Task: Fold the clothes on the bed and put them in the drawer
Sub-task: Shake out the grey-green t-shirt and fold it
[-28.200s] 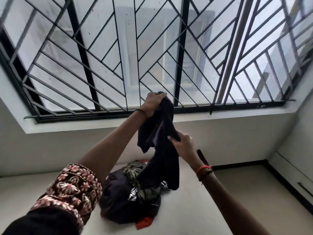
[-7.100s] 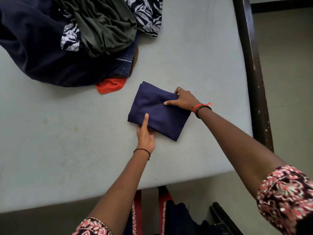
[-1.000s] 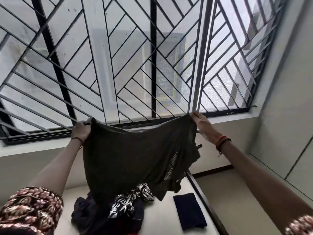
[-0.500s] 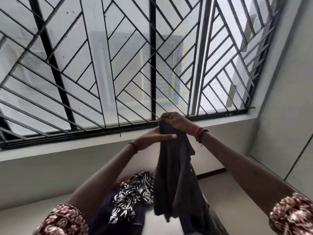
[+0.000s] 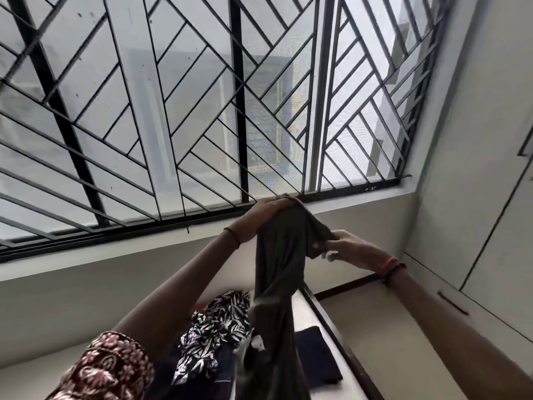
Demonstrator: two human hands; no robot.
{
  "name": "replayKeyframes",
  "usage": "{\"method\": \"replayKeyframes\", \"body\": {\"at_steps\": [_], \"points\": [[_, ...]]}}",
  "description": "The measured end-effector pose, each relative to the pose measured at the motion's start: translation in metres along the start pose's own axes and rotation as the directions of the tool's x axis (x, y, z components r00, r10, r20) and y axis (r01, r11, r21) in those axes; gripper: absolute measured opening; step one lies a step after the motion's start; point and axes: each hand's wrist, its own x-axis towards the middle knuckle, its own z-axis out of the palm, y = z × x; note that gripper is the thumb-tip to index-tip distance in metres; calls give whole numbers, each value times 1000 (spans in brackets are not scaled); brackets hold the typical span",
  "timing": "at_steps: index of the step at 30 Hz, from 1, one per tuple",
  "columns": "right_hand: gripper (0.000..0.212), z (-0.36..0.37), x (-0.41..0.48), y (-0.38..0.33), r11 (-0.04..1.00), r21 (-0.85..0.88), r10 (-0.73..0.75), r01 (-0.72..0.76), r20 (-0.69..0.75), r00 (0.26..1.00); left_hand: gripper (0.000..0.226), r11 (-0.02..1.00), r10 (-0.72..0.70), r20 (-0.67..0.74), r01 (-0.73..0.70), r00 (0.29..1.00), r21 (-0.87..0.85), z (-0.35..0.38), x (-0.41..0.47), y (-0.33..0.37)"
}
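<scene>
A dark olive garment (image 5: 281, 272) hangs lengthwise in the air in front of the window. My left hand (image 5: 266, 215) grips its top end. My right hand (image 5: 346, 246) pinches a side piece of it a little lower and to the right. Below on the pale bed (image 5: 301, 310) lies a heap of clothes, with a black-and-white leaf-print piece (image 5: 215, 327) on top. A folded navy garment (image 5: 315, 355) rests near the bed's right edge. The hanging cloth hides part of the heap.
A large window with a black diagonal grille (image 5: 202, 111) fills the top. A dark bed frame rail (image 5: 340, 339) runs along the bed's right side. Pale cupboard doors (image 5: 490, 226) with a dark handle (image 5: 452, 303) stand at the right, floor between.
One second ago both hands held the olive garment spread wide. They came together at its top, and now my left hand holds the top while my right has dropped to a side piece.
</scene>
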Motion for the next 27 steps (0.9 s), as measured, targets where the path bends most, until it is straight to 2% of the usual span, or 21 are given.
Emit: {"method": "replayKeyframes", "body": {"at_steps": [2, 4, 6, 8, 9, 12, 15, 18, 20, 22, 25, 27], "points": [[49, 1, -4, 15, 969, 242, -36, 54, -80, 996, 20, 1000, -6, 13, 6, 1000, -1, -4, 1, 5], [59, 6, -4, 27, 884, 449, -77, 131, -137, 988, 27, 1000, 5, 37, -5, 999, -15, -6, 3, 8], [72, 17, -2, 35, 834, 541, -57, 113, -119, 991, 29, 998, -8, 54, 12, 998, -59, -6, 1, 12], [82, 29, -2, 41, 873, 487, 0, 28, -57, 998, 24, 996, -15, 45, 19, 999, -82, -5, 0, 16], [79, 37, -3, 42, 906, 423, 12, -8, -9, 1000, 24, 996, -16, 31, 19, 999, -84, -5, 0, 18], [44, 59, -4, 37, 959, 284, -3, -25, 97, 995, 27, 996, -17, -14, 16, 1000, -88, -9, -4, 23], [8, 68, 5, 32, 958, 285, -31, 10, 69, 997, 30, 986, -11, -38, 4, 999, -168, -17, -9, 25], [4, 67, 18, 32, 905, 425, -33, 37, -18, 999, 22, 964, -17, -33, 8, 999, -266, -29, -13, 29], [22, 66, 23, 32, 896, 445, -3, 16, -30, 1000, 24, 953, -9, -8, 6, 1000, -303, -35, -18, 32], [37, 70, 24, 30, 945, 324, 32, -40, 30, 999, 26, 949, 6, 15, -1, 1000, -314, -39, -23, 36], [42, 71, 27, 35, 971, 223, 65, -84, 90, 994, 26, 947, 34, 7, -30, 999, -319, -47, -28, 38], [43, 63, 25, 40, 952, 291, 80, -96, 67, 995, 25, 946, 69, -36, -77, 997, -314, -56, -30, 38]]}}
